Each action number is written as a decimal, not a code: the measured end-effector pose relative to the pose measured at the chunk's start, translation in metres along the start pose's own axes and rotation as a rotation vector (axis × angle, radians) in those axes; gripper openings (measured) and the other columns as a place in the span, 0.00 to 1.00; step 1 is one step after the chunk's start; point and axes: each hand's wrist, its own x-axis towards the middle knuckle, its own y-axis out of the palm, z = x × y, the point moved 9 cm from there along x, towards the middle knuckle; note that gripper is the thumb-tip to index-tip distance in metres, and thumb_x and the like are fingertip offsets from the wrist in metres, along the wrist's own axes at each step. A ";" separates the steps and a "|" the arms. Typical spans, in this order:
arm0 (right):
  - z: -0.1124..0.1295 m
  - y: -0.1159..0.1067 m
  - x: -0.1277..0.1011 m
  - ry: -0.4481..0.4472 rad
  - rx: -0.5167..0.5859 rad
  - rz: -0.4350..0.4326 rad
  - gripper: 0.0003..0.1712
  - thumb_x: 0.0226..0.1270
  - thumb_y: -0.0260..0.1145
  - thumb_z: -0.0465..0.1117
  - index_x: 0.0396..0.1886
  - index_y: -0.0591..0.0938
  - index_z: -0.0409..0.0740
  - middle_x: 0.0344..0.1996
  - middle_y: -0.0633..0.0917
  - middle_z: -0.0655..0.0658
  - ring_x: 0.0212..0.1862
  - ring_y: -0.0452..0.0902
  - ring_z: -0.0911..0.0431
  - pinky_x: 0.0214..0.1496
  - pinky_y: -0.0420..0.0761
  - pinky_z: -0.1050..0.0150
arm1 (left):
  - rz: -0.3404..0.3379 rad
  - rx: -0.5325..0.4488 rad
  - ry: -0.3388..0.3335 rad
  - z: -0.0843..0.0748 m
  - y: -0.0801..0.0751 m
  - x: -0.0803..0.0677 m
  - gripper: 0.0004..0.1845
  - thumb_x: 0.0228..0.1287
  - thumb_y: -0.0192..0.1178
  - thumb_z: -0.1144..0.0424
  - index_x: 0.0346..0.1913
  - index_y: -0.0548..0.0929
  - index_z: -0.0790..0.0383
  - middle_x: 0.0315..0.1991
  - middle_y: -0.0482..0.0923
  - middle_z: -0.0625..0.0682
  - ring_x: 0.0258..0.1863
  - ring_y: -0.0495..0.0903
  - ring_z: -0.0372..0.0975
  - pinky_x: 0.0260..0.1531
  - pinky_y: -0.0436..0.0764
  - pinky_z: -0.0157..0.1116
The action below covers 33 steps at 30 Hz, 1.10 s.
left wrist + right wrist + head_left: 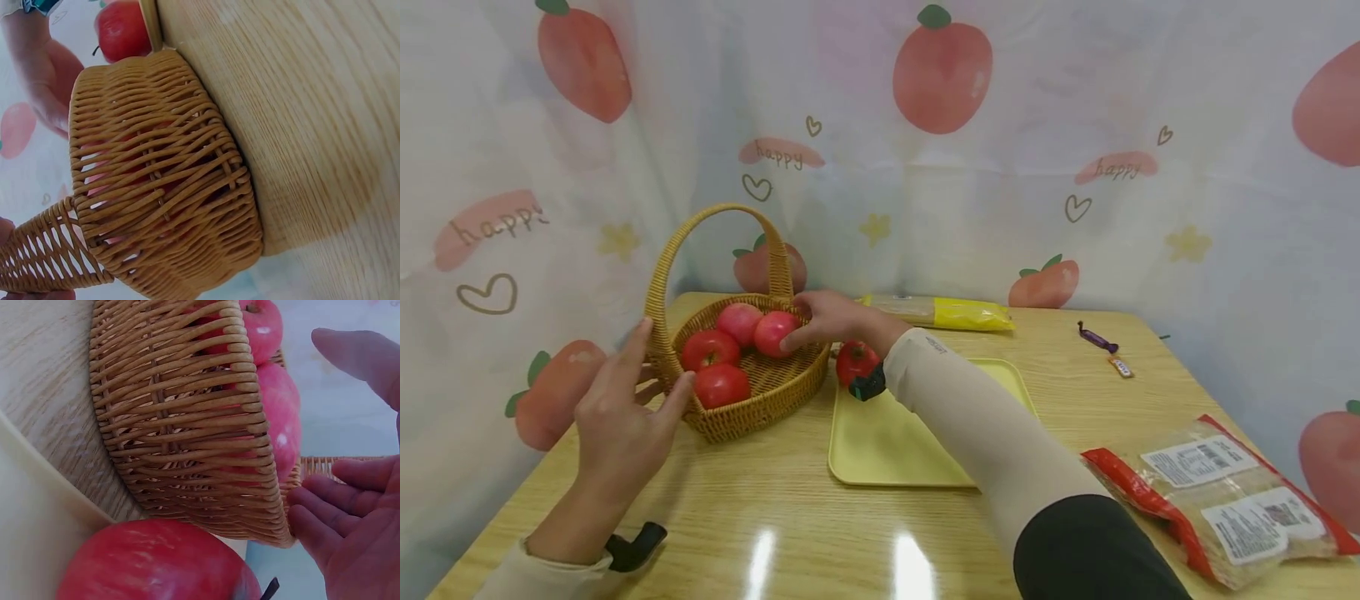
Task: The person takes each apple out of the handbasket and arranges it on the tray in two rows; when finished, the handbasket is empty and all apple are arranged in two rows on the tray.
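Observation:
A wicker basket (767, 408) with a tall arched handle stands at the left of the table, holding several red and pink apples (722, 386). My left hand (628, 421) is at its left side, with the handle's lower end (47, 250) between thumb and fingers in the left wrist view. Over the basket's right rim reaches my right hand (829, 321), beside a pink apple (775, 333). The right wrist view shows its fingers (337, 500) extended at the rim and the thumb apart, holding nothing. Another red apple (855, 360) sits at the yellow tray's far left corner.
The yellow tray (880, 467) lies right of the basket, partly under my right arm. Behind it is a long yellow-and-clear packet (970, 314). Two small wrapped candies, one purple (1097, 337), lie at the back right. A red-edged clear bag (1217, 492) lies at the front right.

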 end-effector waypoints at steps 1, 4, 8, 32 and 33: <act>0.001 0.000 0.002 -0.001 -0.010 0.003 0.49 0.60 0.75 0.59 0.75 0.70 0.40 0.68 0.77 0.39 0.68 0.74 0.47 0.72 0.76 0.56 | -0.001 0.001 -0.002 0.000 0.000 0.000 0.48 0.46 0.80 0.73 0.75 0.73 0.60 0.46 0.81 0.70 0.38 0.86 0.61 0.47 0.64 0.08; 0.003 -0.001 0.009 -0.009 -0.051 0.006 0.44 0.61 0.75 0.59 0.70 0.74 0.41 0.62 0.80 0.41 0.61 0.76 0.51 0.66 0.79 0.59 | -0.005 -0.002 -0.007 -0.001 -0.001 0.001 0.48 0.47 0.79 0.74 0.75 0.73 0.60 0.46 0.81 0.70 0.38 0.86 0.61 0.47 0.64 0.07; 0.005 0.000 0.019 -0.012 -0.102 0.011 0.38 0.62 0.74 0.60 0.63 0.77 0.40 0.52 0.81 0.42 0.51 0.75 0.53 0.55 0.79 0.62 | -0.010 -0.007 -0.010 -0.001 -0.002 0.002 0.47 0.47 0.79 0.74 0.75 0.73 0.60 0.46 0.82 0.69 0.38 0.86 0.61 0.47 0.64 0.07; 0.016 0.014 0.048 0.015 -0.190 0.129 0.23 0.65 0.73 0.56 0.28 0.73 0.46 0.23 0.68 0.53 0.30 0.66 0.58 0.33 0.70 0.67 | 0.016 -0.004 -0.004 -0.003 -0.001 0.000 0.48 0.48 0.78 0.75 0.76 0.71 0.58 0.42 0.80 0.67 0.38 0.87 0.58 0.46 0.66 0.07; 0.016 0.015 0.050 0.015 -0.198 0.135 0.23 0.65 0.73 0.56 0.28 0.73 0.47 0.23 0.69 0.53 0.30 0.66 0.58 0.33 0.70 0.67 | 0.018 -0.004 -0.004 -0.002 -0.001 -0.001 0.48 0.49 0.78 0.75 0.76 0.71 0.58 0.42 0.80 0.67 0.38 0.87 0.58 0.46 0.66 0.07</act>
